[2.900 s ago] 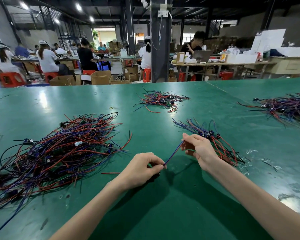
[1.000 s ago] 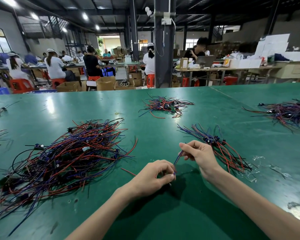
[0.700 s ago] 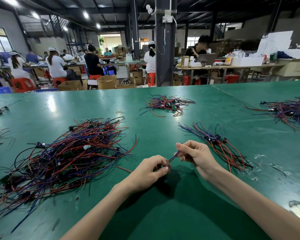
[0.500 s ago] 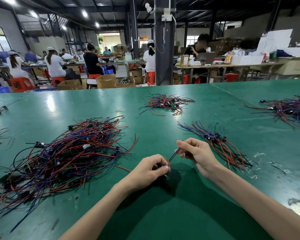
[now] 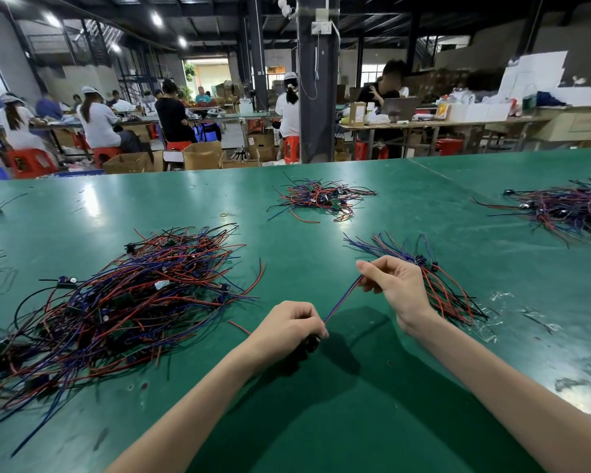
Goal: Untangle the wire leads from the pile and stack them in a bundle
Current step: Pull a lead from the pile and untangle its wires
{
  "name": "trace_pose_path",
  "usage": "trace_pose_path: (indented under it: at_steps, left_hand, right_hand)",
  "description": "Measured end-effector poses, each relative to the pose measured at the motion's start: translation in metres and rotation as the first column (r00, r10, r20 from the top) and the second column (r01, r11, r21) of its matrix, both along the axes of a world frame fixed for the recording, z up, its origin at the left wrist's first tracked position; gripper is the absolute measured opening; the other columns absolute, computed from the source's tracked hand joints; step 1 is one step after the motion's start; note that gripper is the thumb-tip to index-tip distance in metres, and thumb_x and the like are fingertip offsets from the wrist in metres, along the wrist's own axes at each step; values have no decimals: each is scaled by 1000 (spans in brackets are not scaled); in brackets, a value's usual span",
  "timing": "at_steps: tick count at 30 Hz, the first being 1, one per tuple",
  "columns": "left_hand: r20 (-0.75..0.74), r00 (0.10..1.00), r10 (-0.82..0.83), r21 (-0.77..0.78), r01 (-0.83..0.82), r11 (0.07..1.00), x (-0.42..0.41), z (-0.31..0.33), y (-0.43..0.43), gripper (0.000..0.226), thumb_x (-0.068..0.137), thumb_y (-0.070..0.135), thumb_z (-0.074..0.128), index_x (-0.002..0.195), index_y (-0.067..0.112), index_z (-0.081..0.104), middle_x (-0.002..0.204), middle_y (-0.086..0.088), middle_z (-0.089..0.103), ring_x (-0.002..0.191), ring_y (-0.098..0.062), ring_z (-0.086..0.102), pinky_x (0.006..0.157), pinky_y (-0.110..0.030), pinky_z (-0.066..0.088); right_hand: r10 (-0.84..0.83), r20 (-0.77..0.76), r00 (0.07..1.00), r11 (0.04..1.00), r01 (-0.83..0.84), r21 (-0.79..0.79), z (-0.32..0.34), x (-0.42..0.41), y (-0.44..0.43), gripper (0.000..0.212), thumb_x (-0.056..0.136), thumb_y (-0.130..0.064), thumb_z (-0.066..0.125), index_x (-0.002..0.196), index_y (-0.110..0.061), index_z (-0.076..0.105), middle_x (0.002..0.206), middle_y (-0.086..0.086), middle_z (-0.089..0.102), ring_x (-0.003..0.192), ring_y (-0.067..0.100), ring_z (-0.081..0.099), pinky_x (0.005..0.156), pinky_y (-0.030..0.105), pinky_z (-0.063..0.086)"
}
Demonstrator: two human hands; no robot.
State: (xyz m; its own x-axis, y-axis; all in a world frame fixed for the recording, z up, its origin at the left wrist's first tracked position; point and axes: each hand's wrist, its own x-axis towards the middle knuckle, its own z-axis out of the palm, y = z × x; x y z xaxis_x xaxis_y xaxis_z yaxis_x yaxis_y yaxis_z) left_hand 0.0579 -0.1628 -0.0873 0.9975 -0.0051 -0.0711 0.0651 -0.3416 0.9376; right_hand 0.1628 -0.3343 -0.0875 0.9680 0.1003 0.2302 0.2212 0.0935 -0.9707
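A big tangled pile (image 5: 123,298) of red, blue and black wire leads lies on the green table at the left. To the right lies a smaller, roughly aligned bundle (image 5: 434,278) of leads. One blue-and-red wire lead (image 5: 342,300) is stretched taut between my hands. My left hand (image 5: 287,327) pinches its lower end, where a small black part shows under the fingers. Up and to the right, my right hand (image 5: 394,288) pinches the other end, just in front of the bundle.
Another small wire pile (image 5: 321,199) lies at the table's middle back, and a larger one (image 5: 574,209) at the far right. A loose red wire (image 5: 238,326) lies beside my left hand. Clear plastic scraps (image 5: 498,298) lie right of the bundle. People work at benches behind.
My hands have drawn apart, the right one sliding up and right along the lead, so more of the wire shows stretched between them.
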Motion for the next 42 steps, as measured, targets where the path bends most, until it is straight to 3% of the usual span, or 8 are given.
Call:
trace_pose_path:
  at_steps: [7,15,20,24,28,33,38,42]
  left_hand:
    - [-62,993,98,6,-97,995,3,0,8,15,77,5,59,63,8,62,49,-2,53,39,-15,44,42,-17,33]
    - [-52,988,-144,-208,131,969,0,3,1,15,76,6,64,62,10,65,59,-4,60,45,-7,50,48,-16,40]
    - [-81,974,-210,-274,181,945,-4,6,1,8,70,15,62,64,12,66,72,-3,68,53,-8,54,57,-19,45]
    - [-89,969,-231,-279,198,940,-4,5,3,14,77,8,65,64,12,68,73,-9,66,52,-10,55,54,-17,45]
    - [-108,960,-259,-291,219,931,-4,7,2,20,90,-1,53,73,3,63,61,0,65,49,-7,57,50,-14,44]
    - [-113,960,-256,-305,212,929,-6,9,1,21,91,-2,53,72,3,61,68,-2,68,51,-8,57,52,-15,46]
    - [-112,959,-259,-276,220,936,-7,10,1,14,91,-1,52,79,0,58,66,3,69,52,-6,57,54,-14,46]
    - [-104,966,-235,-266,201,943,-7,10,2,17,91,0,54,76,4,60,69,2,69,54,-7,58,57,-16,48]
  right_hand:
    - [130,-217,967,976,-86,199,3,-1,3,26,80,-12,72,59,-12,57,53,3,65,42,8,54,45,14,41]
    - [87,-219,972,989,-57,140,0,1,-1,26,82,-9,69,61,-7,55,48,3,61,40,10,49,45,16,38]
    - [87,-234,968,990,-59,126,-1,3,-1,24,82,-9,69,62,-5,57,49,4,61,41,11,48,46,17,38]
    - [92,-218,972,990,-66,125,-1,2,-1,24,82,-9,69,62,-4,58,49,3,61,41,11,48,46,18,37]
    - [91,-196,976,991,-69,113,0,3,-2,23,82,-11,70,62,-5,61,50,3,62,41,11,49,46,17,38]
    - [72,-143,987,997,-68,33,-6,7,-2,23,82,-10,70,63,-2,61,50,4,63,42,11,51,47,18,40]
    - [54,36,998,991,-49,-121,-12,9,-2,22,83,-5,69,64,2,60,51,8,62,43,11,53,47,16,42]
    - [47,61,997,992,-39,-123,-15,11,-3,23,82,-10,72,62,-1,62,53,10,64,45,12,54,47,15,42]
